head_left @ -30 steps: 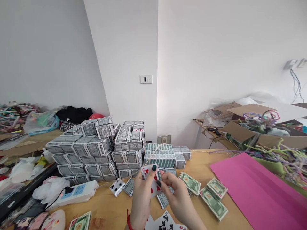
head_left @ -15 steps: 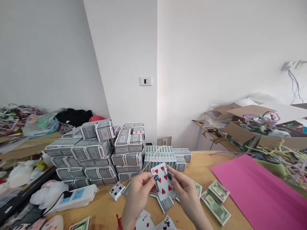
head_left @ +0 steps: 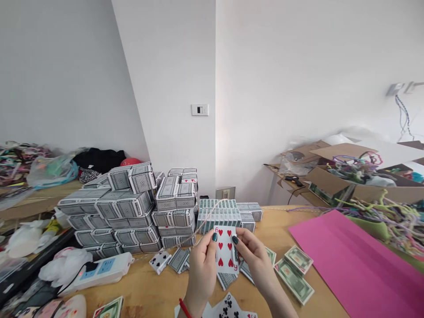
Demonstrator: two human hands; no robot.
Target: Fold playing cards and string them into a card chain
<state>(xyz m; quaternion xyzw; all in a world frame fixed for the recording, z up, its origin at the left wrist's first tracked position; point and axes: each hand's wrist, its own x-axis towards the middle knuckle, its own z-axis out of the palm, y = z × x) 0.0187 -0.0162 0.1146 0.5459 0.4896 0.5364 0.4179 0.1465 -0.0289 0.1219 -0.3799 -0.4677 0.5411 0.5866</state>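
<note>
A power strip [head_left: 114, 269] lay before stacked card blocks [head_left: 127, 210]. The left hand [head_left: 202, 265] pinched the left edge of a six of hearts [head_left: 225, 251], raised above the tabletop [head_left: 145, 287]; the right hand [head_left: 254, 256] gripped its right edge. Farther right lay a pink sheet [head_left: 354, 265].

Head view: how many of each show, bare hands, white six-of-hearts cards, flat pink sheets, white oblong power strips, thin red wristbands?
Bare hands (left hand, right hand): 2
White six-of-hearts card: 1
Flat pink sheet: 1
White oblong power strip: 1
Thin red wristband: 1
Total: 6
</note>
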